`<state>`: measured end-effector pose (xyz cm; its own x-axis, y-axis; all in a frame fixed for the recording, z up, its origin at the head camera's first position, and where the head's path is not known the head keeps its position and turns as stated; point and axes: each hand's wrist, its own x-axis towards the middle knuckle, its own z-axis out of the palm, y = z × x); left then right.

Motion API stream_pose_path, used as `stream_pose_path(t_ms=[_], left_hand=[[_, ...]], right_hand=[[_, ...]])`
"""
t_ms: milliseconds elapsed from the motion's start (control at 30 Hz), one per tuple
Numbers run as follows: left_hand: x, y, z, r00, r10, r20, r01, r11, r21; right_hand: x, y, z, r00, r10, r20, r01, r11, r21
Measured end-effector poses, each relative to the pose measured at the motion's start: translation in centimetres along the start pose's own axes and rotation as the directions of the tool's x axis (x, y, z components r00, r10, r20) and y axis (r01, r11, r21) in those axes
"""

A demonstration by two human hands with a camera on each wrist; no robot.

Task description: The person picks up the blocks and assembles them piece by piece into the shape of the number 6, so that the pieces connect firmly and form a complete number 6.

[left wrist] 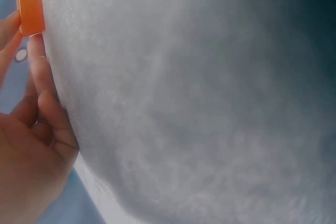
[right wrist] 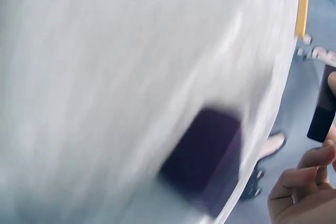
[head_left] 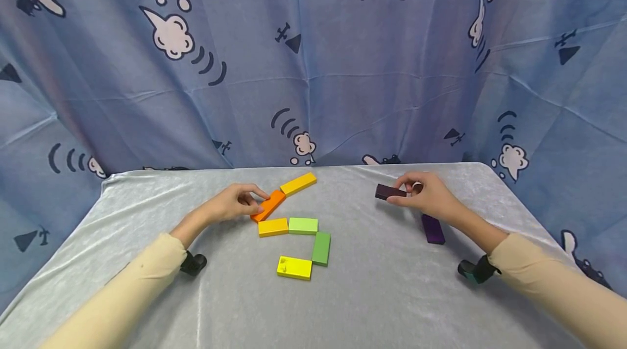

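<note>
My left hand (head_left: pixel 234 203) pinches an orange block (head_left: pixel 271 204), which lies on the cloth at an angle; the same orange block (left wrist: pixel 32 11) shows at the upper left of the left wrist view. One end of it meets an amber block (head_left: pixel 299 184). Over the right side of the table, my right hand (head_left: pixel 427 195) grips a very dark block (head_left: pixel 387 192) between thumb and fingers, seemingly lifted off the cloth. Beneath that wrist lies a dark purple block (head_left: pixel 433 229), blurred in the right wrist view.
Nearer me, a second amber block (head_left: pixel 272 227), a light green block (head_left: pixel 303 225), a green block (head_left: pixel 321 249) and a yellow block (head_left: pixel 294 268) form a bent row. A pale cloth (head_left: pixel 372 294) covers the table. Behind it hangs a blue patterned curtain (head_left: pixel 343 66).
</note>
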<state>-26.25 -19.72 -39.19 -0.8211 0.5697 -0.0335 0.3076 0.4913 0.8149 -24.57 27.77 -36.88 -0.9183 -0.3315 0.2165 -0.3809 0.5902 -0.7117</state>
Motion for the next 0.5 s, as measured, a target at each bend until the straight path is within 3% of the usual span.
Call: stream_pose_path(t_ms=[300,500], left_hand=[[0.0,-0.1,0.0,1.000,-0.006,-0.003,0.006,1.000,0.005],[0.0,0.0,0.0,1.000,-0.004,-0.002,0.004,1.000,0.006]], right_hand=[[-0.3,-2.8,2.7,0.999,-0.040,0.001,0.040,0.997,0.061],[-0.5,-4.6,4.2,1.000,0.011,0.021,-0.013,0.993,0.116]])
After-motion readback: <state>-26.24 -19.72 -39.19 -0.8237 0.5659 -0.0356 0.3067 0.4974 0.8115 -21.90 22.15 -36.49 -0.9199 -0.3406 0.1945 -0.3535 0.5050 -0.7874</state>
